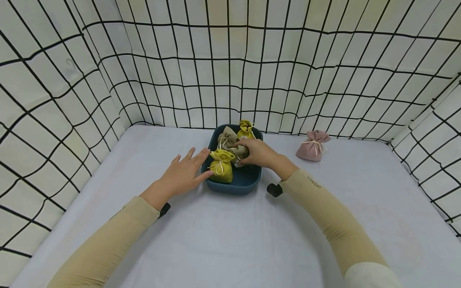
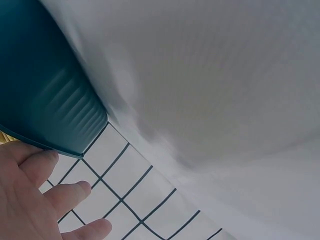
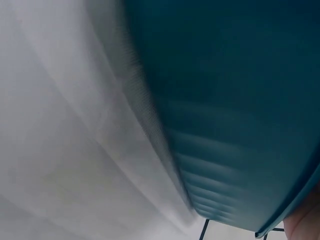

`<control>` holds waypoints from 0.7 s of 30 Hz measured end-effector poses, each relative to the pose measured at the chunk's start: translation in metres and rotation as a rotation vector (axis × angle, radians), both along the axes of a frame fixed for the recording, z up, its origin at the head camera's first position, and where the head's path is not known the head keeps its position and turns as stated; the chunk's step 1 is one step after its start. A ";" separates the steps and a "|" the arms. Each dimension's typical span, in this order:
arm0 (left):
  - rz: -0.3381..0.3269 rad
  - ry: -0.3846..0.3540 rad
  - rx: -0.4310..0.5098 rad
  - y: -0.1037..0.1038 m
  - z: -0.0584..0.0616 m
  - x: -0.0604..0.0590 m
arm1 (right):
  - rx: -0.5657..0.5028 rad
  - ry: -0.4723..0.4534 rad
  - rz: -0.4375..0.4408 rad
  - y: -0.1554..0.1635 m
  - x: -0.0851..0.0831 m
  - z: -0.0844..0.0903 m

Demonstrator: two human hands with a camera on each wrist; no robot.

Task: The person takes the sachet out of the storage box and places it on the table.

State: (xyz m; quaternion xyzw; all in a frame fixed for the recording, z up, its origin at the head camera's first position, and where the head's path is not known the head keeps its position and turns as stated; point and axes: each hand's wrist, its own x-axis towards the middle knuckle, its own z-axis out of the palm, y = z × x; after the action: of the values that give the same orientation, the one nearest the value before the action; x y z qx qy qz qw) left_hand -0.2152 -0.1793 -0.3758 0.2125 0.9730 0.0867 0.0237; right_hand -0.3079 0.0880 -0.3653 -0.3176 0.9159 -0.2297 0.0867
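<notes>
A blue plastic basin stands on the white cloth with several small drawstring pouches inside. My right hand reaches over its right side and pinches a grey-beige pouch between thumb and fingers. Behind that pouch sits another beige pouch. One yellow pouch is at the front left, and a second yellow pouch is at the back. With fingers spread, my left hand rests at the basin's left rim, its thumb beside the front yellow pouch. In the left wrist view, its fingertips touch the rim.
A pink drawstring pouch lies on the white cloth to the right of the basin. A black wire grid with white sheeting behind it borders the back and both sides, close behind the basin.
</notes>
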 end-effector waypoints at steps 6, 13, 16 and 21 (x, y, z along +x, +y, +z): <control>0.004 -0.003 -0.004 0.000 0.000 -0.001 | -0.016 -0.007 -0.009 0.001 -0.002 -0.001; 0.008 -0.007 -0.002 0.000 -0.001 -0.001 | -0.072 0.012 -0.014 0.003 -0.003 -0.001; 0.006 -0.003 -0.001 0.000 0.000 -0.001 | -0.095 0.010 -0.031 0.003 -0.003 -0.001; 0.007 0.000 -0.008 0.000 -0.001 -0.001 | -0.104 0.008 -0.061 0.003 -0.003 -0.003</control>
State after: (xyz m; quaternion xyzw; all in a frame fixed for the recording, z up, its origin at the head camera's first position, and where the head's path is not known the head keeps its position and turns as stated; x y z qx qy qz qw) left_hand -0.2163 -0.1790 -0.3770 0.2089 0.9741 0.0829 0.0244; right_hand -0.3108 0.0906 -0.3684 -0.2947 0.9122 -0.2784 0.0592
